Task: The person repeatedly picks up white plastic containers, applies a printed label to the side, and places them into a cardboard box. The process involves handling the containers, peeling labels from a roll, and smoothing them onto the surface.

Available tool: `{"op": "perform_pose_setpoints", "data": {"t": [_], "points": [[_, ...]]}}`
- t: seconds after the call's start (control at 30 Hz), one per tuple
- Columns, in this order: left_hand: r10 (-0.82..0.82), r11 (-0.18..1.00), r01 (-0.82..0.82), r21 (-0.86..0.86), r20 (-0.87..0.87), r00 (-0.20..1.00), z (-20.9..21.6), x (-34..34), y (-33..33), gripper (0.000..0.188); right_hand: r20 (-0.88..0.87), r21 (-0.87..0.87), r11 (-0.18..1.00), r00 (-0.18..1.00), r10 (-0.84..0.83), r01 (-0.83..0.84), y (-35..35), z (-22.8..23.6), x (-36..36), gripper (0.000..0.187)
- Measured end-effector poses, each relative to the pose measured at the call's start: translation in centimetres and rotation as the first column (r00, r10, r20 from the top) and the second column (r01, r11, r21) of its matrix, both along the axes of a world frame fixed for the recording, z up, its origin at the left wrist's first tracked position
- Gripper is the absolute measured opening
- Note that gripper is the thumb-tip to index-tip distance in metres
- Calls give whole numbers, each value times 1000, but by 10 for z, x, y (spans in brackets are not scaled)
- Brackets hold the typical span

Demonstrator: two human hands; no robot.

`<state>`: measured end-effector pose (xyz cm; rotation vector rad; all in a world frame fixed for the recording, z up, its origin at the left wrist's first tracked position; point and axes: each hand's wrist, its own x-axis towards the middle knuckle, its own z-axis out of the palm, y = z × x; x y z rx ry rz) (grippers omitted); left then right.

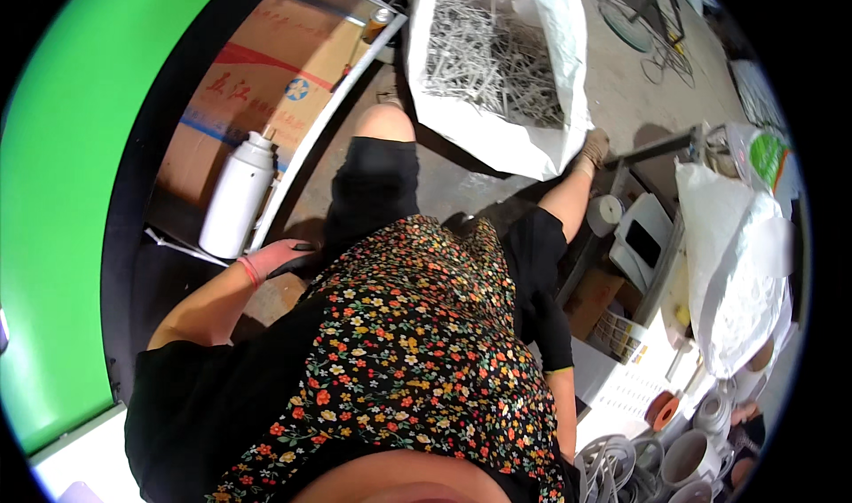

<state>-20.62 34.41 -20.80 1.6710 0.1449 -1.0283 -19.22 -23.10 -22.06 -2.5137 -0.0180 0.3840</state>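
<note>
My left hand (277, 259), in a pinkish glove with dark fingertips, is low at my left side, beside the black fabric of my trouser leg. Its fingers are partly hidden, and no held thing shows. A white flask (238, 197) stands just beyond it. My right hand (552, 333) wears a black glove with a yellow cuff and hangs by my right thigh. Dark cloth blends with its fingers, so their pose cannot be made out. A flowered apron (417, 334) covers my lap. Past my knees stands an open white sack (484, 135) of thin grey strips (497, 59).
Cardboard boxes (257, 77) and a can (377, 26) stand on a metal-edged shelf at left, beside a green panel (71, 148). On the right are a phone-like black slab (642, 244), a white plastic bag (732, 263), an orange roll (661, 410) and coiled white cables (608, 463).
</note>
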Motion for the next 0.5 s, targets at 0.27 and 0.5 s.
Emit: {"op": "perform_pose_setpoints", "data": {"t": [0.27, 0.5], "points": [[416, 527, -642, 556, 490, 766, -68, -52, 120, 59, -624, 617, 601, 781, -19, 508, -38, -13, -28, 18], [883, -36, -937, 347, 450, 133, -34, -64, 154, 45, -627, 460, 314, 555, -548, 830, -78, -108, -76, 20]]}}
